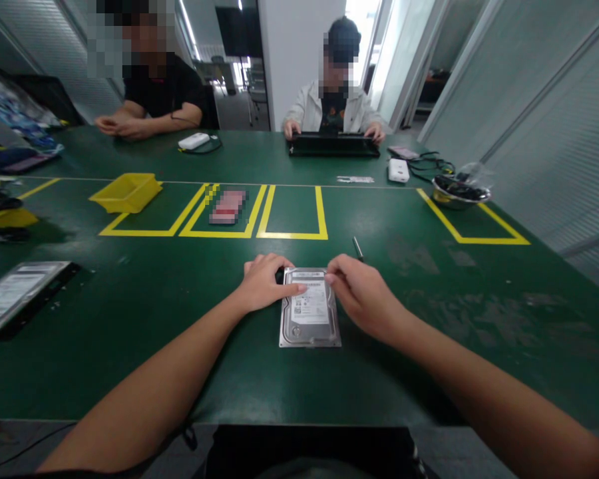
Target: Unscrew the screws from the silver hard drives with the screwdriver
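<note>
A silver hard drive [315, 332] with a white label lies flat on the green table in front of me. My left hand [267, 283] grips its far left side, thumb across the label and fingers around the edge. At the far right corner of the drive is my right hand [357, 289], thumb and forefinger pinched together. Whatever sits between those fingertips is too small or hidden to make out. Just beyond the right hand, a slim tool with a metal shaft, like a screwdriver [358, 248], rests on the table.
To the left lies a larger drive-like device [22, 293]. Beyond are a yellow bin [127, 193], a pixelated pink item [228, 207] and yellow tape outlines. A metal bowl [460, 193] stands at right. Two people sit across; one holds a black panel [334, 144].
</note>
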`<state>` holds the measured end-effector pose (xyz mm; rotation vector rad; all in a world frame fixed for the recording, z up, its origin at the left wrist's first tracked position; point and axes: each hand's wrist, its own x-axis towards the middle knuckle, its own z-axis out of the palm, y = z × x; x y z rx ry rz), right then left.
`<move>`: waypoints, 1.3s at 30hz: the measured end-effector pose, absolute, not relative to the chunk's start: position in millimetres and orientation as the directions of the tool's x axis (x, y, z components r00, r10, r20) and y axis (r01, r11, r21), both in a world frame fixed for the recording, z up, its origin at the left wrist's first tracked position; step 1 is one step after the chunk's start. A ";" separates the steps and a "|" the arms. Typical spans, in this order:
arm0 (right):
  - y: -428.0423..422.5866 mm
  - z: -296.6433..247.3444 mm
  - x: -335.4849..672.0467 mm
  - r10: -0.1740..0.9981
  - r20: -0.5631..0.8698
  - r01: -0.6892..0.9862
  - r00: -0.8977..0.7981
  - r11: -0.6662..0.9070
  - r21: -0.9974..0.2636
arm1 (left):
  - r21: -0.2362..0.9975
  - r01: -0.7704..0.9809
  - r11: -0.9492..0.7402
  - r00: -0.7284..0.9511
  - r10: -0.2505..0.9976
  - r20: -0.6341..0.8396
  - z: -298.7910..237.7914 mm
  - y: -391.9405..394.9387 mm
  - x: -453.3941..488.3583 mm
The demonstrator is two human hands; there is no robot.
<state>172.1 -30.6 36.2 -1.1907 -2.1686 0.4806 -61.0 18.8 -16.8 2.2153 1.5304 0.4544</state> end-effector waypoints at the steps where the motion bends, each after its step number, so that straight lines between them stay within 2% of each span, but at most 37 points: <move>1: -33.5 32.5 162.4 0.842 0.344 0.572 -0.415 0.536 -0.621 | 0.500 0.806 -0.316 0.343 0.939 0.040 -16.3 18.3 -60.7; 6: -37.8 21.8 137.8 0.884 0.290 0.391 -0.367 0.429 -0.814 | 0.493 0.810 -0.316 0.336 0.941 0.051 -13.1 15.8 -58.7; 13: -32.8 9.1 127.2 0.941 0.205 0.267 -0.268 0.277 -0.923 | 0.479 0.821 -0.310 0.324 0.945 0.056 -13.5 17.0 -57.6; 28: -31.7 -7.3 129.3 0.947 0.230 0.187 -0.223 0.274 -0.943 | 0.497 0.827 -0.262 0.282 0.959 0.036 -14.1 19.3 -53.0; 34: -28.9 -12.6 133.2 0.973 0.168 0.086 -0.159 0.183 -0.979 | 0.644 0.731 -0.226 0.240 0.968 0.067 -19.1 19.9 -56.9; 37: -28.7 -13.6 132.6 0.972 0.160 0.076 -0.173 0.175 -0.982 | 0.757 0.589 -0.283 0.238 0.956 0.172 -21.8 17.5 -60.3; 39: -29.5 -14.5 132.1 0.970 0.163 0.077 -0.180 0.179 -0.981 | 0.776 0.512 -0.369 0.223 0.929 0.295 -20.2 13.5 -60.5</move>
